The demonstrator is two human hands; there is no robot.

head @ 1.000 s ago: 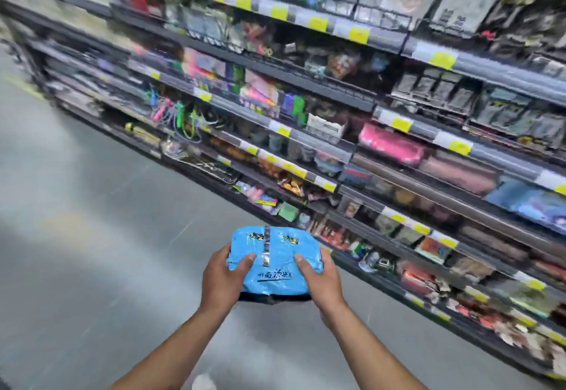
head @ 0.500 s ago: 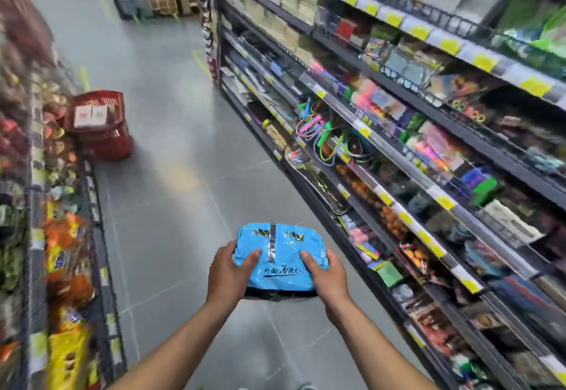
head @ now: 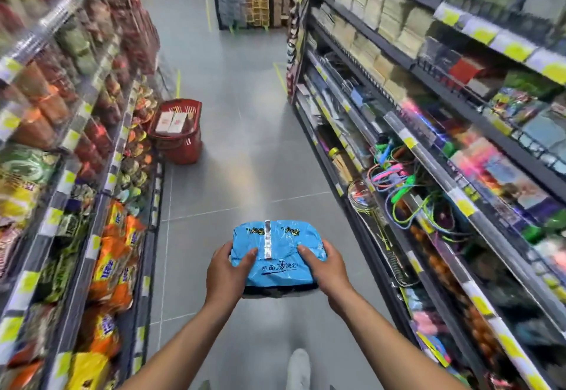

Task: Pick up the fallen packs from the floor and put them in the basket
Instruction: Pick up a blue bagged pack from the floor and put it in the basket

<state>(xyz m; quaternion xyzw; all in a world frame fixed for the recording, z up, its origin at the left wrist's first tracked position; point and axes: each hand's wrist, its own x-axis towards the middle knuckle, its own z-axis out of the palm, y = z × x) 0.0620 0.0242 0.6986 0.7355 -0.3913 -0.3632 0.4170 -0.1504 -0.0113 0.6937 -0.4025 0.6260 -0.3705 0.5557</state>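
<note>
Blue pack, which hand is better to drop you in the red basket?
The left hand, probably. It and the right hand both hold the blue pack, but the red basket stands ahead on the aisle's left, on the left hand's side.

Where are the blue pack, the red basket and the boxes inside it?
blue pack [head: 283, 247], head view: top face, right of the silver seam.
red basket [head: 183, 152], head view: front wall.
boxes [head: 171, 122], head view: pale top face.

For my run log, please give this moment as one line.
left hand: holds blue pack | right hand: holds blue pack | red basket: on floor ahead, left
</note>
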